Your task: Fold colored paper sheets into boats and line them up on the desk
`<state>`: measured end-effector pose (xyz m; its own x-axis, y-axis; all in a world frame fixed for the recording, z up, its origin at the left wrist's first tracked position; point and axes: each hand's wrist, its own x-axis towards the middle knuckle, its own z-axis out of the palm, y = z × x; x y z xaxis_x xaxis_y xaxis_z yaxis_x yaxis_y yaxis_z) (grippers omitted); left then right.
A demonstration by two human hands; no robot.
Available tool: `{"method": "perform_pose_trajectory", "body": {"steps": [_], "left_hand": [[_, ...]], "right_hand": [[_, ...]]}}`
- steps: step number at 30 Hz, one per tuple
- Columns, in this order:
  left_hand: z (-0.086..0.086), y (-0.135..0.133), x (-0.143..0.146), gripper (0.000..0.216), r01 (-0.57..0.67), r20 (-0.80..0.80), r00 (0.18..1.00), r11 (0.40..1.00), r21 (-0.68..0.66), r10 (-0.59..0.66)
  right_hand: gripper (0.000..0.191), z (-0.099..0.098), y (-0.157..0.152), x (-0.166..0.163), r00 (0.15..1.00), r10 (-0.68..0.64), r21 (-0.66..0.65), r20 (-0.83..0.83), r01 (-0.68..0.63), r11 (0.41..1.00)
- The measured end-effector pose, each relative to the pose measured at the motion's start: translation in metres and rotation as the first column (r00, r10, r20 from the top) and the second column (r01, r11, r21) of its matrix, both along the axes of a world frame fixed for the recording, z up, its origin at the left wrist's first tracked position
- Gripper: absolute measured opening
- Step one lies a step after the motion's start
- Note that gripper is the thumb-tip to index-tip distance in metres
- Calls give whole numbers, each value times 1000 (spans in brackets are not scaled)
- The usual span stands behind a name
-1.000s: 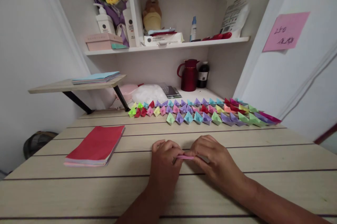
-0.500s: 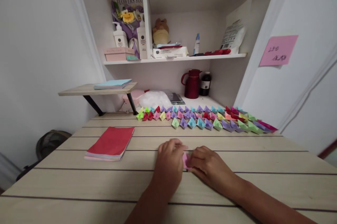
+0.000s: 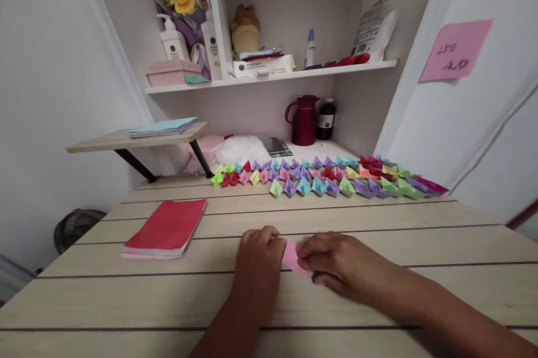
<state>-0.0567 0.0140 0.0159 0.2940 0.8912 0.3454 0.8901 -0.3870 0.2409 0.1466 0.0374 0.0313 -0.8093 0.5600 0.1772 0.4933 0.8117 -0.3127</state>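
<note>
A small folded pink paper lies between my two hands on the wooden table. My left hand grips its left side with curled fingers. My right hand pinches its right side, fingers pressed together. Rows of small folded paper boats in many colours stand at the back of the table. A stack of coloured paper sheets with a red sheet on top lies to the left of my hands.
A small raised wooden shelf holds blue sheets at the back left. A dark red jug and a dark bottle stand in the alcove. A pink note sticks to the wall at right.
The pink paper now shows more of its face, tilted up between my hands. My hands stay together in the same spot; the camera has shifted its tilt.
</note>
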Motion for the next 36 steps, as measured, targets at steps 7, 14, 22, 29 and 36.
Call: {"method": "perform_pose_trajectory", "body": {"steps": [7, 14, 22, 29, 36], "left_hand": [[0, 3, 6, 20, 83, -78, 993, 992, -90, -90], [1, 6, 1, 19, 86, -50, 994, 987, -136, -93], [0, 8, -6, 21, 152, -10, 988, 979, -136, -155], [5, 10, -28, 18, 305, 123, 951, 919, -250, -282], [2, 11, -34, 46, 330, 162, 941, 908, -259, -296]], "right_hand": [[22, 2, 0, 5, 999, 17, -76, -31, -19, 997], [39, -12, 19, 6, 967, -17, -108, -255, -12, 994], [37, -19, 26, 6, 979, -4, -98, -202, -16, 995], [36, -20, 23, 0, 985, -33, -53, -168, 25, 998], [23, -17, 15, -4, 989, -46, -4, -138, 46, 999]]}}
